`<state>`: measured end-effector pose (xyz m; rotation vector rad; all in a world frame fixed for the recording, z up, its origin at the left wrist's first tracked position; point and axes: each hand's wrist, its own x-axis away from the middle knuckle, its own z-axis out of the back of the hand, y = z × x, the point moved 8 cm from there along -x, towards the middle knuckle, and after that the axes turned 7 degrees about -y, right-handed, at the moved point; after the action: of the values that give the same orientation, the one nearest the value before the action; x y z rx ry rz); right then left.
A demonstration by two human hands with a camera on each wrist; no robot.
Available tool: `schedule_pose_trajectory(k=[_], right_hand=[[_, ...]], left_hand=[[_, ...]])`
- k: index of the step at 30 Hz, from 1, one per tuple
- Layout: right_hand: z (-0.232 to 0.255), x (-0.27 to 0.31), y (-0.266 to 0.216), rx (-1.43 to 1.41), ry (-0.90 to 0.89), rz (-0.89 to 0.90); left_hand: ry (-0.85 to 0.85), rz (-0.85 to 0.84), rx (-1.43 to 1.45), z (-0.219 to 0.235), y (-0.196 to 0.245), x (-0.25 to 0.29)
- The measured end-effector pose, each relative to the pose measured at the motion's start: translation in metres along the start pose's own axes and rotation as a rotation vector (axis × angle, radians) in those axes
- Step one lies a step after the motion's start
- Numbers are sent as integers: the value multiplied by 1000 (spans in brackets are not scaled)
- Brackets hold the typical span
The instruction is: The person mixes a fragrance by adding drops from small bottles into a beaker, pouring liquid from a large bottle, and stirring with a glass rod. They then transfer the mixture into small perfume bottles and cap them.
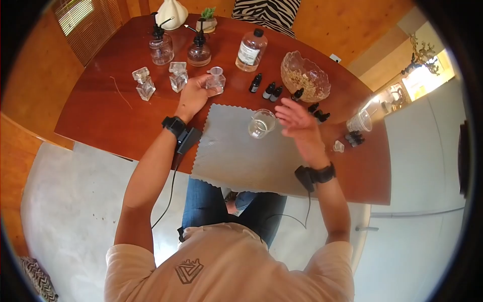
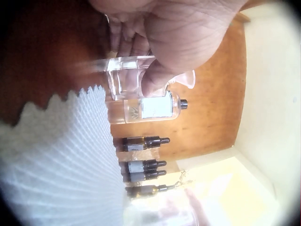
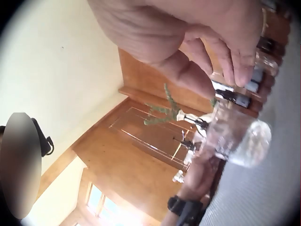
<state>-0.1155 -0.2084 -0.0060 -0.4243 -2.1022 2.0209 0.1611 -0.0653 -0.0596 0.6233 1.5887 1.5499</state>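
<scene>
My left hand (image 1: pixel 192 96) grips a small square glass bottle (image 1: pixel 215 86) on the table, just past the cloth's far left corner. A clear funnel (image 1: pixel 216 71) sits in the bottle's mouth. In the left wrist view the thumb presses against the bottle's glass wall (image 2: pixel 123 80). On the grey cloth (image 1: pixel 226 151) stands a glass beaker (image 1: pixel 259 128) with a thin rod leaning in it. My right hand (image 1: pixel 301 126) hovers to the right of this beaker, fingers loosely bent and holding nothing. The right wrist view shows the beaker (image 3: pixel 240 136) beyond the fingertips.
Several black dropper bottles (image 1: pixel 255 83) stand behind the cloth and to its right. Farther back are a large labelled bottle (image 1: pixel 250 53), two pump bottles (image 1: pixel 162 49) and a glass bowl (image 1: pixel 314 85). Two square glass bottles (image 1: pixel 145 86) stand at left; a plastic cup (image 1: pixel 359 122) at right.
</scene>
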Motion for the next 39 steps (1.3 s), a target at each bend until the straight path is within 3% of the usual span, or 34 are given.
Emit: schedule_pose_trajectory(k=[7, 16, 20, 23, 26, 29, 39], right_hand=[[-41, 3, 30, 17, -18, 33], [-40, -14, 33, 388, -27, 57], [-33, -30, 21, 224, 12, 141], [-50, -50, -20, 215, -45, 166], [-56, -80, -45, 446, -66, 135], [-71, -104, -60, 491, -136, 180], [-76, -153, -45, 650, -240, 91]], left_hand=[[-14, 36, 77, -5, 5, 1], [-10, 30, 130, -5, 7, 3], [5, -14, -39, 3, -3, -1], [17, -15, -90, 4, -9, -3], [21, -17, -139, 4, -12, -3], [43, -9, -237, 5, 4, 3], [79, 34, -262, 8, 14, 9]])
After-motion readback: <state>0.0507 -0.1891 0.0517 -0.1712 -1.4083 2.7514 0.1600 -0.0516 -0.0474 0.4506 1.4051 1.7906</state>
